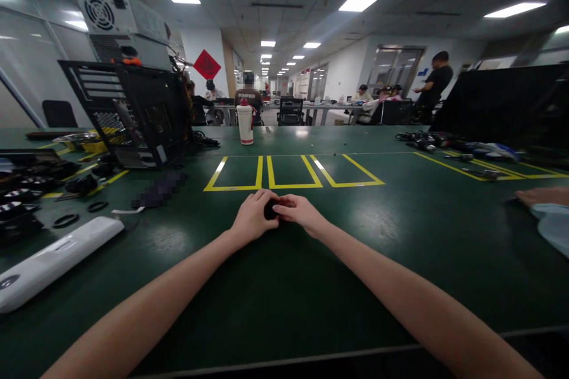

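Observation:
In the head view, a small round black part (pixel 269 209) sits between my two hands, just above the green table (pixel 284 290). My left hand (pixel 254 213) is curled around its left side, thumb below and fingers over the top. From the right, my right hand (pixel 300 212) pinches at the same part with thumb and fingertips. Most of the part is covered by fingers, so its exact kind does not show. Just beyond the hands lie yellow tape outlines (pixel 293 186) on the table.
An open computer case (pixel 151 112) with a power supply (pixel 120 15) on top stands at the left. Nearer are a white elongated device (pixel 62 257) and black rings (pixel 66 221). A white bottle (pixel 245 124) stands at the back. Another person's arm (pixel 546 196) rests at the right.

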`<act>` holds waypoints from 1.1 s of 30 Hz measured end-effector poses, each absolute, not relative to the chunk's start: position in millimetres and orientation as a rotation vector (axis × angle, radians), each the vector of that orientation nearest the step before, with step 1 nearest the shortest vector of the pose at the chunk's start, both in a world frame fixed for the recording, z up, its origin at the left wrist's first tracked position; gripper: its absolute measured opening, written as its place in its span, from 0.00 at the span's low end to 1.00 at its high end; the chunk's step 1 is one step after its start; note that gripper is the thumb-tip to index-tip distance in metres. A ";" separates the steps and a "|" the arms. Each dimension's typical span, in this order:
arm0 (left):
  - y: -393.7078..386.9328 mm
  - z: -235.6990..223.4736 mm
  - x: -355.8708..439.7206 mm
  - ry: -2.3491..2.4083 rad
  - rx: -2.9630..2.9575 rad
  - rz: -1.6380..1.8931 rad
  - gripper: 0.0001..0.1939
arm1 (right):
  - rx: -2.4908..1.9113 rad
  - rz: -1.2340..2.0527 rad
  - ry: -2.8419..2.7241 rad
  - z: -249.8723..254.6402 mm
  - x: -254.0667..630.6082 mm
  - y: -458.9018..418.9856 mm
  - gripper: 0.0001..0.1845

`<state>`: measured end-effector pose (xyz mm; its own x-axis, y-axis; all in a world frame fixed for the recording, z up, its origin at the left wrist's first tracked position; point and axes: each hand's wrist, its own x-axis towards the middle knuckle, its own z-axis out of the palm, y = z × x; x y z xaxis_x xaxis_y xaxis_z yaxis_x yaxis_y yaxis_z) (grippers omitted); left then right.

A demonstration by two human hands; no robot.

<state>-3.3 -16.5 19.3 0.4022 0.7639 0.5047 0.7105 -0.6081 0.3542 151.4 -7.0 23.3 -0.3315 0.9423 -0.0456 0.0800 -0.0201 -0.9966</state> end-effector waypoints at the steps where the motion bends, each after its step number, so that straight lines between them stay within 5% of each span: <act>1: -16.4 18.6 -4.4 1.335 2.560 0.995 0.19 | -1.102 1.470 -1.481 24.3 151.4 -7.5 0.19; 7: -17.6 18.9 -15.8 1.203 2.493 0.990 0.35 | -1.030 1.482 -1.480 25.5 153.4 -7.7 0.19; 19: -17.4 13.1 -20.2 1.080 2.471 1.107 0.30 | -0.848 1.613 -1.348 7.1 153.8 -8.7 0.16; 33: -14.5 10.0 -22.1 1.036 2.452 1.095 0.31 | -0.876 1.318 -1.671 3.9 160.3 -11.6 0.21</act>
<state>-22.1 -14.5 10.0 0.4610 0.7017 0.5433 0.5038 -0.7109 0.4907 160.3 -11.6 3.9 -0.4261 0.8871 0.1773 0.0341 0.2116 -0.9768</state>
